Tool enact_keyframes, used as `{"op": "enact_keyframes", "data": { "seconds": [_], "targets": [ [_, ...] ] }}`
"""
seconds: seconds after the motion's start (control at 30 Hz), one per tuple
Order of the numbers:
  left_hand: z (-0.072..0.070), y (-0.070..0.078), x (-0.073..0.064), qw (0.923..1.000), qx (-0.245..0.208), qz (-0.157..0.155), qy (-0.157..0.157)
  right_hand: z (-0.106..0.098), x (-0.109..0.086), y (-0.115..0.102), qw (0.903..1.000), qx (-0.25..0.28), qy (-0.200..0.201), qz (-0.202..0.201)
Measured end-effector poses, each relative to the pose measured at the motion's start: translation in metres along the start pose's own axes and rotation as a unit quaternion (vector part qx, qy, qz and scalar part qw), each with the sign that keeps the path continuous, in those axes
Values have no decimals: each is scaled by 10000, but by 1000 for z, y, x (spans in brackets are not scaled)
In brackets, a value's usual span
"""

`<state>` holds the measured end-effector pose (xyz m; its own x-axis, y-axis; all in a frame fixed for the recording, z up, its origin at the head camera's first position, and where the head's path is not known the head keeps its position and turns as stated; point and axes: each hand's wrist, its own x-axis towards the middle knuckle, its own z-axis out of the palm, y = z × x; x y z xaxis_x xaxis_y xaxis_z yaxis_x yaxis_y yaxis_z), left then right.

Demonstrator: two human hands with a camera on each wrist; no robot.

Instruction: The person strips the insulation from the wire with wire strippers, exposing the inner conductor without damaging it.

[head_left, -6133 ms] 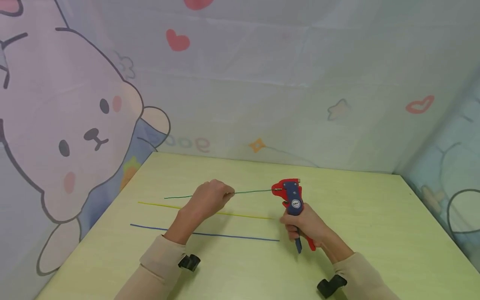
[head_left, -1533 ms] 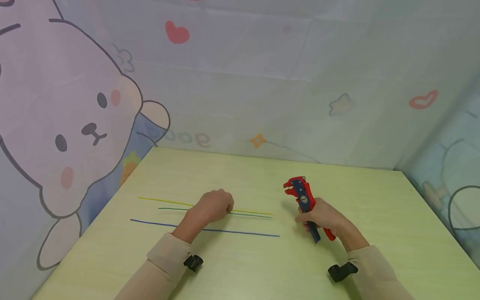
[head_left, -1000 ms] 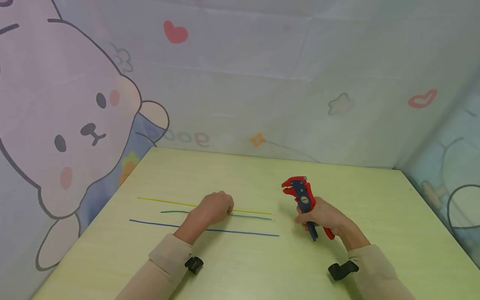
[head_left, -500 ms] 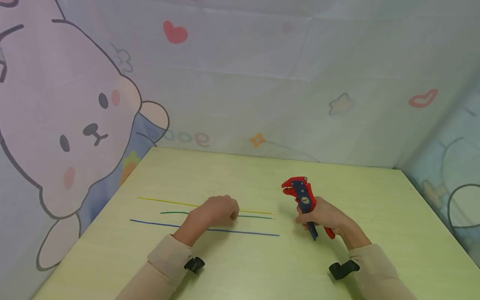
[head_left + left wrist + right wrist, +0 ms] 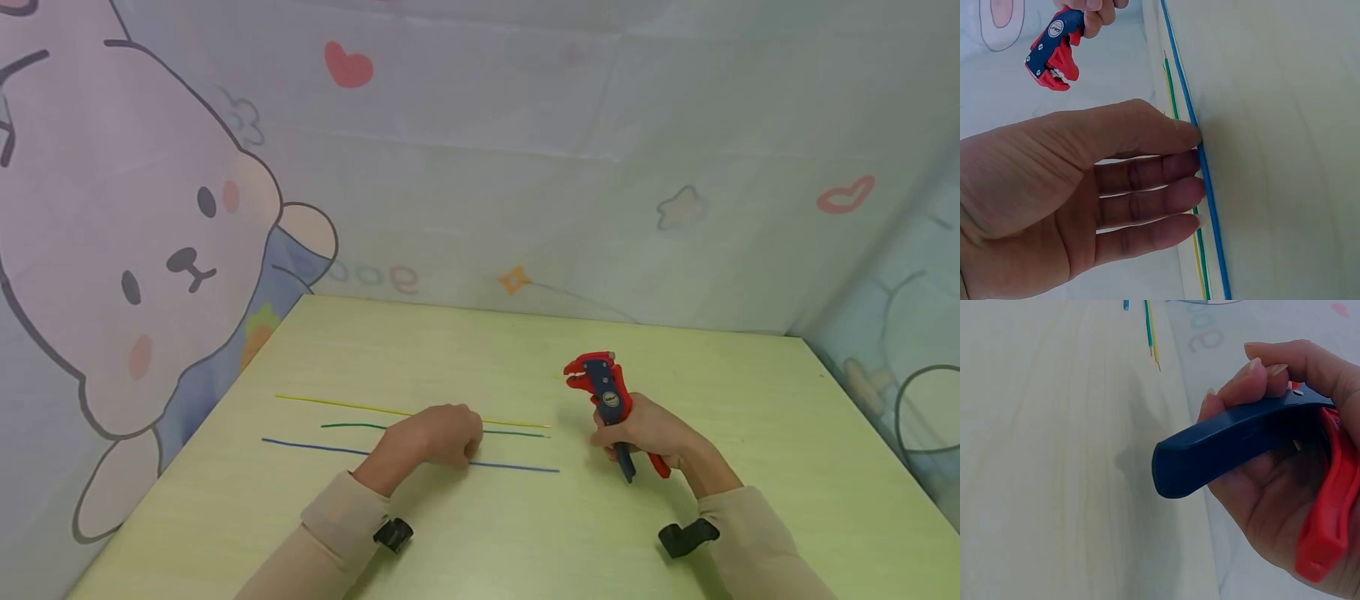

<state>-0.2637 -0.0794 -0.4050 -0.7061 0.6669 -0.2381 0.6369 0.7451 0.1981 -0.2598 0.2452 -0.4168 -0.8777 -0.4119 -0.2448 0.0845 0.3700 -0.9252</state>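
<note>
My left hand is low over the table at the blue wire. In the left wrist view the thumb tip meets this wire and the other fingertips line up along it; the index fingertip is hidden behind the thumb, so I cannot tell whether they pinch it. The green wire and the yellow wire lie beyond, each with a short bare copper end at the right. My right hand grips the handles of a red and navy wire stripper, held above the table, its jaws apart and pointing left.
The three wires run roughly side by side across the left half of the pale wooden table. A printed cloth with cartoon figures hangs behind the table's back edge.
Earlier the green wire's end was in the stripper's jaws; now it lies between the yellow and blue wires. My left hand has left it and moved nearer, to the blue wire.
</note>
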Motion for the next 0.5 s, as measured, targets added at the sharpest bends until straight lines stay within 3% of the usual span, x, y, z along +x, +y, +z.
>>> {"op": "enact_keyframes", "data": {
  "seconds": [0.23, 0.37, 0.5],
  "targets": [
    [-1, 2, -2, 10000, 24, 59, -5, 2, 2, 3, 9985, 370, 395, 109],
    [-5, -2, -3, 9980, -118, 214, 575, 2, 1, 3, 9961, 545, 632, 274],
    [-7, -5, -2, 9903, -276, 188, 1347, 2, 0, 2, 9970, 467, 519, 341]
  ]
}}
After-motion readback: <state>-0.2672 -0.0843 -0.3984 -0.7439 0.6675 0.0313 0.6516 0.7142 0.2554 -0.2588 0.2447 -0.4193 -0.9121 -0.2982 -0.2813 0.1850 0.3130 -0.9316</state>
